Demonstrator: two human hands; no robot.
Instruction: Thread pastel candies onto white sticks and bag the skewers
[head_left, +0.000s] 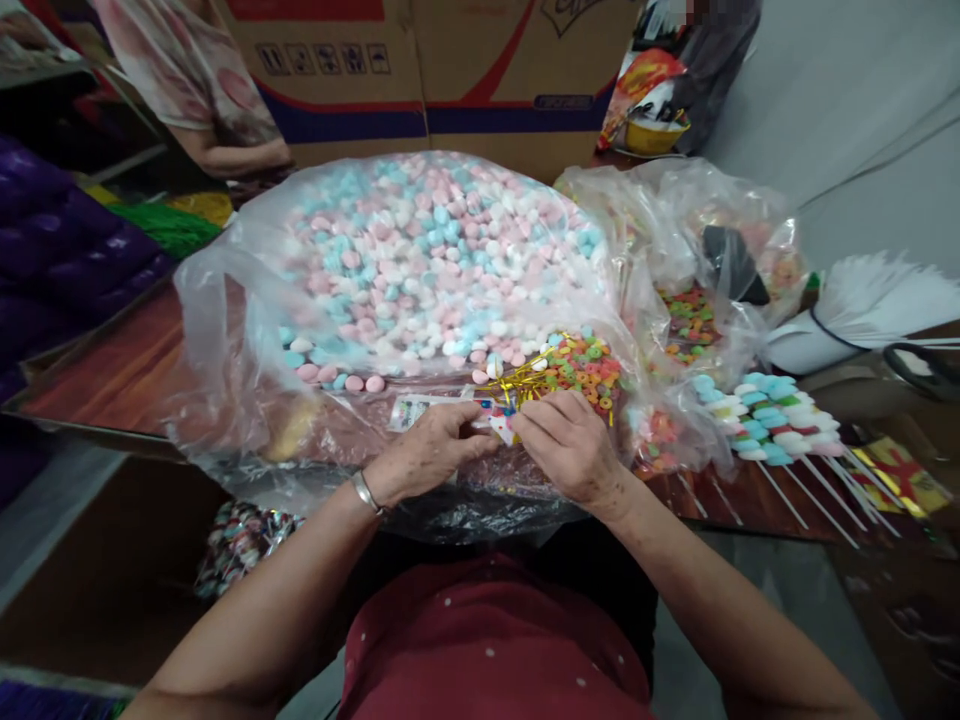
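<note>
My left hand [427, 452], with a silver bracelet on the wrist, pinches one edge of a small printed plastic packet [495, 418]. My right hand [574, 450] is closed on the packet's other side; its fingertips hide part of it. Just beyond my hands lie gold twist ties [525, 380] beside a pile of small coloured ring candies [589, 372]. A white printed packet [411, 411] rests left of my fingers. Behind is a large clear plastic bag [217, 290] spread open, full of pink, blue and white marshmallows [442, 250].
Marshmallow skewers [780, 418] lie at the table's right, near bags of ring candies [686, 320] and a bundle of white sticks [862, 310]. A big cardboard box [427, 80] stands behind. A person's arm [225, 155] shows at upper left. An open carton [97, 560] is below left.
</note>
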